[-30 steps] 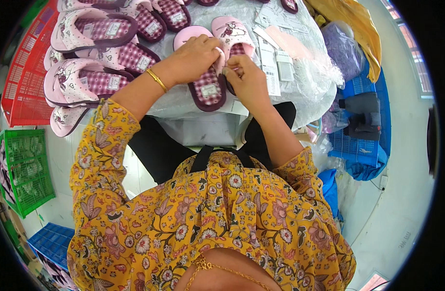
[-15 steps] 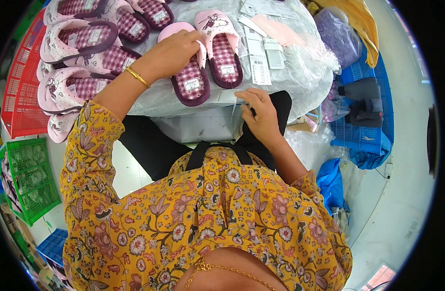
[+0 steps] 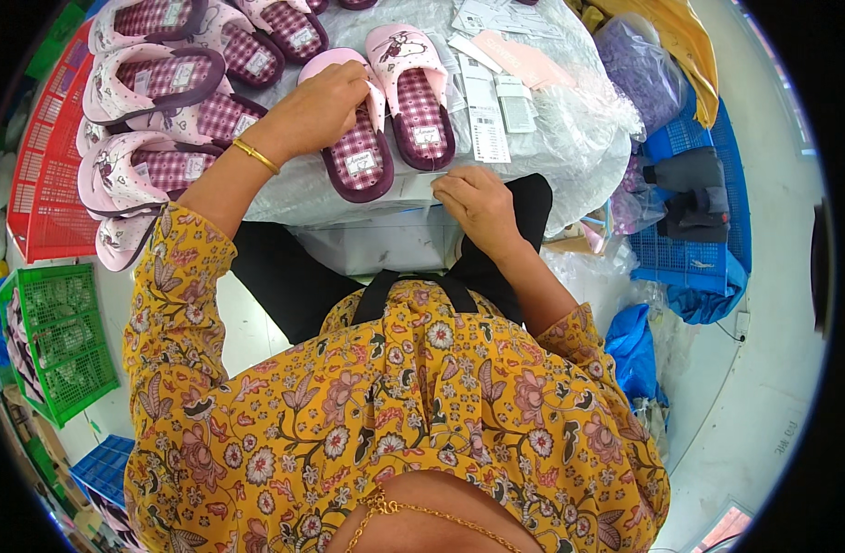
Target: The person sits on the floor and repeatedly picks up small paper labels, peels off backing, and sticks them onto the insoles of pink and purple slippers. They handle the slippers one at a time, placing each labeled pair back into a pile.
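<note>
At far left, other pink slippers lie crowded on the plastic-covered table. The left hand is bent over the left slipper, fingers together, apparently pinching the edge of its upper. Just beside it lies the right slipper, heel toward the person. Near that heel, the right hand is curled in; whether its fingertips close on anything cannot be told. The step in hand seems to be fine fingertip work at the slippers; the next move calls for a steady left hold and precise right fingers.
</note>
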`<state>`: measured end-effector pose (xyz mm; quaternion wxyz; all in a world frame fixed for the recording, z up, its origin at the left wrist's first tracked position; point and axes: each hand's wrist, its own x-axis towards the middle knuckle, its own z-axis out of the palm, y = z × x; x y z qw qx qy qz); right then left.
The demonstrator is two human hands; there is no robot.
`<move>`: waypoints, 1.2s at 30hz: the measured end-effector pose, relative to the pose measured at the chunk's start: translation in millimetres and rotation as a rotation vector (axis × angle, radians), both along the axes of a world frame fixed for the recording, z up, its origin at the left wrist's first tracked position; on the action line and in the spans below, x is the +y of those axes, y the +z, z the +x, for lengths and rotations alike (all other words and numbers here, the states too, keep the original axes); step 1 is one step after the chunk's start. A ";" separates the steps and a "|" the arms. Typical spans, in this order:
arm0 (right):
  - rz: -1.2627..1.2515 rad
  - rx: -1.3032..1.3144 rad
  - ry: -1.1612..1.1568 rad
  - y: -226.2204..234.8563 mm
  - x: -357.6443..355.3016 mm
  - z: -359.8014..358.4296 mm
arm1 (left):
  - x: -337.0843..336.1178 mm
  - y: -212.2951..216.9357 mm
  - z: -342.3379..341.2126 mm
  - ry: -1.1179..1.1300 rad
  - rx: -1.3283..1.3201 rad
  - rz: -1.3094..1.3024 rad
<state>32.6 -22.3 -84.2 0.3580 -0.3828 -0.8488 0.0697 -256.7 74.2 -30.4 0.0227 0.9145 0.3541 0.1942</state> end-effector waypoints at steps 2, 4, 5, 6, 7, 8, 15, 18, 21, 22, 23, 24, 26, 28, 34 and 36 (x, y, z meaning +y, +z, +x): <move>0.036 -0.015 -0.015 -7.0 2.7 -2.9 | 0.1 1.4 -0.8 -0.001 -0.008 -0.026; 0.081 -0.013 -0.032 -11.2 4.6 -4.3 | 1.3 -3.1 0.1 -0.018 -0.052 -0.027; 0.102 -0.012 -0.040 -12.9 5.2 -4.5 | 0.9 -3.3 0.5 -0.009 -0.052 -0.028; 0.096 -0.016 -0.038 -14.1 5.2 -5.3 | -0.3 -2.7 1.2 0.000 -0.051 -0.030; 0.089 -0.022 -0.035 -14.7 4.6 -6.8 | -1.6 -2.1 1.4 0.010 -0.052 -0.031; 0.083 -0.028 -0.033 -15.5 3.9 -8.0 | -2.1 -2.0 1.5 0.018 -0.044 -0.018; 0.030 -0.013 0.063 -13.4 -1.1 -13.8 | -3.6 -1.0 2.5 0.050 -0.001 -0.020; -0.091 0.124 0.077 -2.7 -9.0 -13.3 | -5.0 -1.3 2.7 0.056 -0.016 -0.026; -0.400 0.201 0.001 25.1 -15.9 -5.4 | -4.5 -1.6 1.4 0.037 -0.056 -0.071; -0.484 0.162 -0.036 39.2 -13.2 0.0 | -5.1 0.0 0.9 0.025 -0.069 -0.091; -0.565 0.122 -0.076 52.7 -9.2 4.4 | -6.8 2.6 1.3 0.025 -0.082 -0.051; -0.813 0.192 -0.116 65.0 -1.1 5.8 | -11.7 6.3 1.2 0.026 -0.094 -0.011; -0.788 0.247 -0.085 72.2 20.1 6.9 | -15.4 11.0 1.2 0.013 -0.111 0.055; -0.697 0.219 -0.055 74.1 34.7 4.7 | -24.7 17.2 2.4 0.029 -0.122 0.127; -0.575 0.053 0.053 72.9 54.2 0.4 | -50.9 34.6 11.6 0.170 -0.241 0.141; -0.602 0.061 0.078 71.0 54.7 1.0 | -55.9 36.1 18.5 0.272 -0.342 -0.012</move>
